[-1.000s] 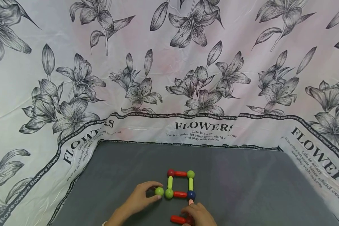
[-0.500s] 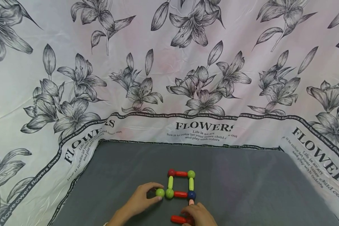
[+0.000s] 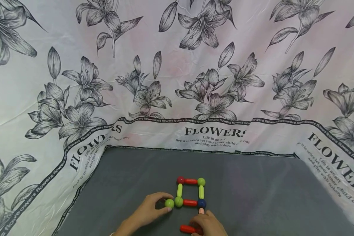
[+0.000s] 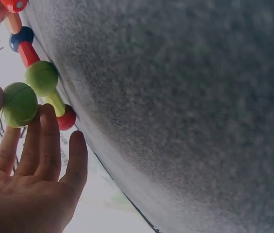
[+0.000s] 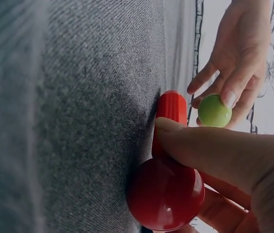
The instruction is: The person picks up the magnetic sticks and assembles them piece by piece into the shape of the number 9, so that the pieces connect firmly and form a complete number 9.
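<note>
In the head view, my left hand (image 3: 148, 209) pinches a loose green ball (image 3: 169, 203) between thumb and fingertips. It is just left of a flat square of balls and rods, close to the square's near-left green ball (image 3: 178, 201). The square's other corners are a red ball (image 3: 180, 180), another green ball (image 3: 201, 181) and a dark blue ball (image 3: 201, 203). A pale orange rod (image 3: 201, 211) runs from the blue ball toward my right hand (image 3: 210, 225). That hand grips a red ball (image 5: 166, 196) joined to a red rod (image 3: 187, 228), with its thumb against the rod.
A dark grey cloth surface (image 3: 253, 190) lies under everything. Behind it and along both sides hangs a white curtain (image 3: 153, 137) printed with flowers and lettering.
My left hand has brought the green ball slightly nearer to me and a little right. My right hand stays on the red ball and rod. The view has shifted slightly.
</note>
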`<action>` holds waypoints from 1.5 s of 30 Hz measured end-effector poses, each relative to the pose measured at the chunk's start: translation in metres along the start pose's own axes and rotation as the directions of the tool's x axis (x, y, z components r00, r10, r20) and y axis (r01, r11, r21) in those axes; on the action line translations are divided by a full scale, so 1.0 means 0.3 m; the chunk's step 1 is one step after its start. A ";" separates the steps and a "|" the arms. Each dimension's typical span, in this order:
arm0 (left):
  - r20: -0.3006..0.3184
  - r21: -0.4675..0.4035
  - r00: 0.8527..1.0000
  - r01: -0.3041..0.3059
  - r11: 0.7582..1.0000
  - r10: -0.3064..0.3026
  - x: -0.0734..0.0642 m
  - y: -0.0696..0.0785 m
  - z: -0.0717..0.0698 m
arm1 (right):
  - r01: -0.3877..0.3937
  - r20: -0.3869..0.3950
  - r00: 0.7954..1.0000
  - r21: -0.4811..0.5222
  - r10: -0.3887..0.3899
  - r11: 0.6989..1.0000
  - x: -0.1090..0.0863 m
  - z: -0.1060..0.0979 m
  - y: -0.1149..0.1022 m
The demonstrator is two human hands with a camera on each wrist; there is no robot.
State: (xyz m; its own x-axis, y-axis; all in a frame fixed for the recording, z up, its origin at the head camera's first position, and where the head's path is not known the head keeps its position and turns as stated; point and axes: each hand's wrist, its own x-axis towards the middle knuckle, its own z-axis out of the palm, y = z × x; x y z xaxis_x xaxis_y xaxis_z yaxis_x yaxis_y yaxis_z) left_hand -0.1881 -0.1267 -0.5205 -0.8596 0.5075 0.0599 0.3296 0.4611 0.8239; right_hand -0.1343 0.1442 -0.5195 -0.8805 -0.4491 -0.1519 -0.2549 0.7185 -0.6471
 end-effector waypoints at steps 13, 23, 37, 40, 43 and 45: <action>0.019 -0.015 0.999 0.030 0.999 -0.030 -0.007 0.005 0.013 | -0.006 0.017 1.000 -0.054 0.007 0.999 0.008 -0.007 0.001; 0.036 -0.030 0.999 0.032 0.999 -0.031 -0.009 0.006 0.018 | -0.015 0.000 1.000 -0.031 0.015 0.999 0.002 -0.001 0.006; 0.036 -0.050 0.999 0.031 0.998 -0.029 -0.015 -0.002 0.027 | -0.011 -0.040 0.999 -0.006 0.011 1.000 -0.006 0.017 0.000; 0.038 -0.043 0.999 0.035 0.998 -0.034 -0.016 0.005 0.027 | -0.017 -0.033 0.999 0.006 0.017 1.000 -0.006 0.013 -0.003; 0.047 -0.031 0.998 0.035 0.999 -0.033 -0.014 0.009 0.031 | -0.026 -0.024 0.999 0.011 0.026 1.000 -0.005 0.009 -0.005; 0.064 -0.027 0.997 0.036 0.999 -0.034 -0.013 0.009 0.036 | -0.026 -0.022 0.999 0.011 0.026 1.000 -0.005 0.009 -0.005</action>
State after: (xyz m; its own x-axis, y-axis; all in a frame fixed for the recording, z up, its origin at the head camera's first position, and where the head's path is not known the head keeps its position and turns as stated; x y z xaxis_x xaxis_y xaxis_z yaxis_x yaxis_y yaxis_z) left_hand -0.1795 -0.1195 -0.5246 -0.8434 0.5372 -0.0042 0.2881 0.4589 0.8405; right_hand -0.1316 0.1424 -0.5204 -0.8954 -0.4183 -0.1526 -0.2275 0.7244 -0.6507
